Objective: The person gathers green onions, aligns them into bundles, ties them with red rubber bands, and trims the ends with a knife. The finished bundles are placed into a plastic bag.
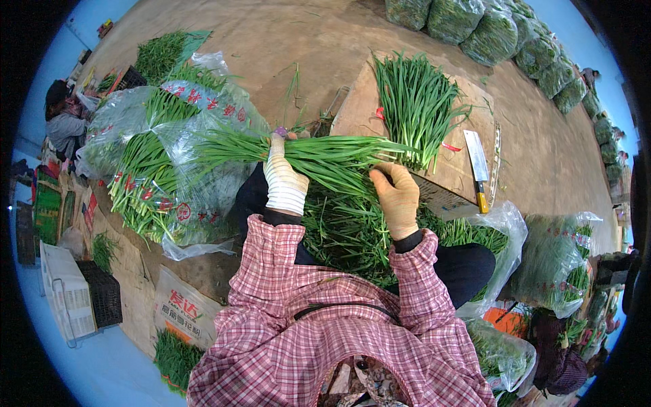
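My left hand (pixel 285 173), in a pale striped glove, is closed around a bunch of garlic chives (pixel 335 152) held sideways above my lap. Leaves fan out on both sides of that grip. At the bunch's right end is my right hand (pixel 396 191), in a tan glove, with thumb and fingers bent together by the leaves; whether a blade is pinched there I cannot tell. Below both hands lies a heap of loose green leaves (pixel 351 234). A larger chive bundle (pixel 414 107) rests on a wooden board (pixel 356 109), with red ties near it.
A cleaver (pixel 476 157) with a yellow-ended handle lies on the board's right side. Clear plastic bags of chives flank me, one at left (pixel 203 168), another at right (pixel 546 264). Filled bags (pixel 491 38) line the far floor. A person (pixel 66 122) sits at far left.
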Available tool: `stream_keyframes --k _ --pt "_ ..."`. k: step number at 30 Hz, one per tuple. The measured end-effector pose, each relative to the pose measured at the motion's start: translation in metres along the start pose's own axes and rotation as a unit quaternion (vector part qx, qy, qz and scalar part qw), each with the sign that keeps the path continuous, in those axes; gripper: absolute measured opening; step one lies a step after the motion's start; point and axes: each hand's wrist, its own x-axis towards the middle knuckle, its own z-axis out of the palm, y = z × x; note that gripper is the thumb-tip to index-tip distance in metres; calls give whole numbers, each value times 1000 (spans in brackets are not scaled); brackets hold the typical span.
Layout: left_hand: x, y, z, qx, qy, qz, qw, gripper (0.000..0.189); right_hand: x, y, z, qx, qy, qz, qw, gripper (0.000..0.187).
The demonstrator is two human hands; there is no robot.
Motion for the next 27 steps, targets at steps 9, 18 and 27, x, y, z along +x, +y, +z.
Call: stream_keyframes --k 9,18,27 --pt "-10 -23 5 -8 7 56 998 32 10 12 34 -282 -1 18 959 33" --pt "41 14 -38 7 22 41 999 37 -2 21 -93 16 -12 204 979 10" --pt "9 -12 -7 -1 14 37 999 27 17 10 8 365 -173 325 855 23"
